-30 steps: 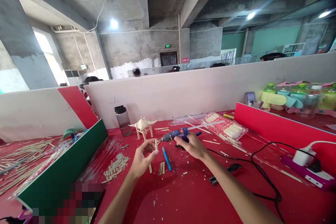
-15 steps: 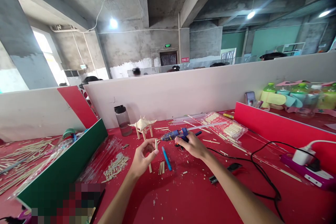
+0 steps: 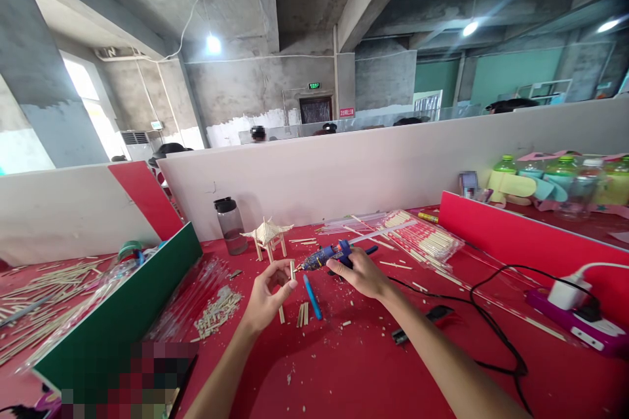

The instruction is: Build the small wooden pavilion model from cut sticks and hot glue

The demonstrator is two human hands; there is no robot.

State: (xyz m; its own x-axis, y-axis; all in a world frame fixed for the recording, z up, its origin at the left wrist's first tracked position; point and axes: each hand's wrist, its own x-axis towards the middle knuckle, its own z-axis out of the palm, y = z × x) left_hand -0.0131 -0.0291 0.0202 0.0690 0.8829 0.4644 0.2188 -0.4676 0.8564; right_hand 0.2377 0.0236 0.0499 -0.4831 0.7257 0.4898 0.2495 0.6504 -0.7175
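Between thumb and fingers, my left hand (image 3: 269, 293) pinches a short wooden stick piece (image 3: 292, 269), held upright. My right hand (image 3: 361, 273) is wrapped round the handle of a blue hot glue gun (image 3: 322, 258), with a clear glue stick (image 3: 386, 230) poking out of its back. The gun's nozzle points left, at or very near the stick piece; whether it touches I cannot tell. Below the gun lies a blue pen (image 3: 312, 298), with several short sticks (image 3: 303, 314) beside it. A small wooden pavilion model (image 3: 268, 236) stands just behind my left hand.
A dark-lidded bottle (image 3: 228, 226) stands at the back left. Cut stick pieces (image 3: 219, 314) lie heaped left, near a green divider (image 3: 122, 308). Packed sticks (image 3: 427, 239) are back right. A black cable (image 3: 472, 298) runs toward a purple power strip (image 3: 580, 324); a black-handled tool (image 3: 422, 324) lies near my right forearm.
The glue gun has tilted and shifted slightly left and down, bringing its nozzle closer to the stick piece. My left hand has stayed nearly still.
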